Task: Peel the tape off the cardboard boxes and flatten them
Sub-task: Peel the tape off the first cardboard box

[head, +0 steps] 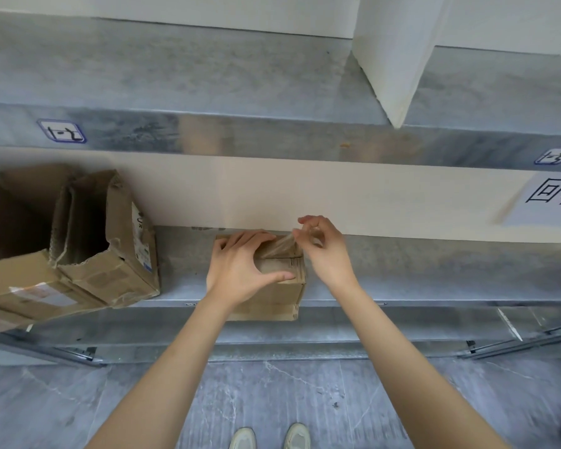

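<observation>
A small brown cardboard box (272,299) stands on the metal shelf (402,273), overhanging its front edge. My left hand (240,267) grips the box's top, fingers over the far edge and thumb on the near edge. My right hand (324,247) pinches a strip of clear tape (280,247) between thumb and fingertips at the box's far right corner. The tape is lifted off the top and stretches from my fingers down to the box lid.
Two larger open, torn cardboard boxes (104,241) sit at the shelf's left end, tipped towards me. A white board (272,192) backs the shelf, with a paper sign (551,199) at the right. An upper shelf (208,76) runs above. My shoes (269,437) stand on grey floor.
</observation>
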A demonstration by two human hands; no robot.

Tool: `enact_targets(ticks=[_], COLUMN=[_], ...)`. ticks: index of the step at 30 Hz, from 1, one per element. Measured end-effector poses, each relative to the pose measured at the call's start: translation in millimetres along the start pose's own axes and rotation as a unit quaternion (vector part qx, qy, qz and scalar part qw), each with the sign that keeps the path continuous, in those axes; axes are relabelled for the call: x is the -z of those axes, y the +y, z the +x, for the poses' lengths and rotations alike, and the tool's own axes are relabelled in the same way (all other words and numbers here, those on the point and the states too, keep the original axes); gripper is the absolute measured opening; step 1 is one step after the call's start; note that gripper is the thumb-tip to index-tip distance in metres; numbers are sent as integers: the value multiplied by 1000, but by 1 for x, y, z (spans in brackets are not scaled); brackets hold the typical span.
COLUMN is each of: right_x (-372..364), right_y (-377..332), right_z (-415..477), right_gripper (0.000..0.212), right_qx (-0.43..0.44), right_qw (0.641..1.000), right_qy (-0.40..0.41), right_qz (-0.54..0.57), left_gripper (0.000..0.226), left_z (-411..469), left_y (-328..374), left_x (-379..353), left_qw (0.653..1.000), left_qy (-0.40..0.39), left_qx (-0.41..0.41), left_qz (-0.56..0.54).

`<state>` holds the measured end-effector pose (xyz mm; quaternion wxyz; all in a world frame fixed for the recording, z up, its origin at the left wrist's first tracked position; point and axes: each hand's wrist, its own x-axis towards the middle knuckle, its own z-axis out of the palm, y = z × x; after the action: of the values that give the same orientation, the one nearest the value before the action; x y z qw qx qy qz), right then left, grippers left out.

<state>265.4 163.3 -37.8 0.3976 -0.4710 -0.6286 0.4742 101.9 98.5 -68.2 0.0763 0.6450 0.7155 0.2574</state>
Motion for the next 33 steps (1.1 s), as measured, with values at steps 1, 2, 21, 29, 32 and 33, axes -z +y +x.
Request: enact_targets(ticks=[1,2,21,29,32,33], right_x=[-2,-5,-39,-43,-45,-45], right_y=[0,-1,-6,-15,-14,-13], right_z=[-3,-5,-12,-13,-11,-10], right_gripper=[14,15,25,30,25,24], right_qx=[-5,-10,-83,-80,-95,-103], right_qw=[999,998,980,974,965,960], right_qy=[-2,-4,-13,-18,-4,-4], right_qz=[31,65,180,209,243,260], left_gripper=[80,80,65,60,59,59], left_z=[0,0,-4,-6,-7,-7], left_y=[0,0,0,1,0,0], left_x=[0,-1,0,3,4,4], left_qw=[1000,1000,996,991,990,990], left_qy=[2,4,58,83,85,83], left_qx=[1,1,23,41,49,48], left_qz=[-2,-4,-65,-92,-98,-100])
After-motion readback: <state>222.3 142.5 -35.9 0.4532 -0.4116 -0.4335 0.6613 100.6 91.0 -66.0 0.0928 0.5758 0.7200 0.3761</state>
